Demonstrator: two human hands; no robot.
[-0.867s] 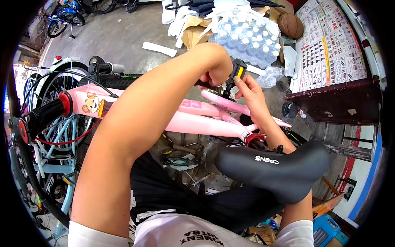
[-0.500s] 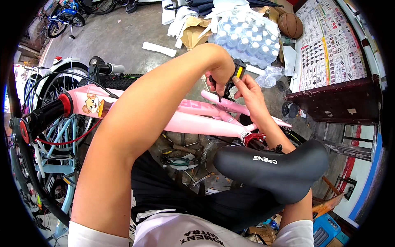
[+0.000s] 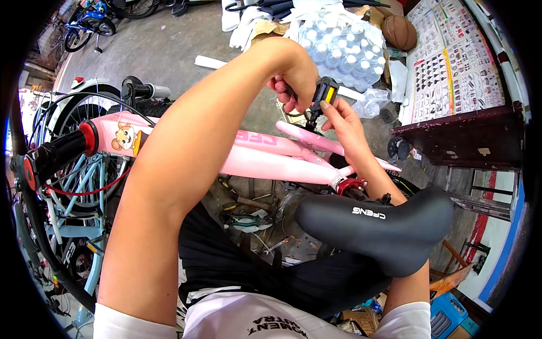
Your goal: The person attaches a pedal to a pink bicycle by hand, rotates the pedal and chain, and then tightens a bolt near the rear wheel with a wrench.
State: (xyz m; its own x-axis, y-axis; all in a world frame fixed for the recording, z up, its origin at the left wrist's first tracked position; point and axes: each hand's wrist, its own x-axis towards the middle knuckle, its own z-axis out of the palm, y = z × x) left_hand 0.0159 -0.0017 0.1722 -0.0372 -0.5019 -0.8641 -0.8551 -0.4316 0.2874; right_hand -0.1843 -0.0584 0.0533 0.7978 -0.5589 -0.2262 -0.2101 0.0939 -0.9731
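A pink bicycle frame (image 3: 271, 168) lies crosswise before me, its black saddle (image 3: 367, 229) at the lower right. Past the frame, a black pedal (image 3: 324, 93) with a yellow reflector sticks up beside the pink chain guard (image 3: 307, 135). My right hand (image 3: 345, 123) reaches round behind the seat post and pinches the pedal between thumb and fingers. On the pedal's left side, my left hand (image 3: 293, 87) is bent inward with curled fingers. A slim dark tool shows between those fingers; most of it is hidden by the hand.
Pliers (image 3: 248, 220) and other tools lie on the floor under the frame. Wrapped water bottles (image 3: 344, 53) and a basketball (image 3: 400, 32) stand at the back. A light-blue bicycle (image 3: 84, 198) is close on the left; a dark red cabinet (image 3: 457, 138) stands at right.
My left hand and forearm have shifted up and left, lifting the dark tool away from beside the chain guard. My right hand stays on the pedal.
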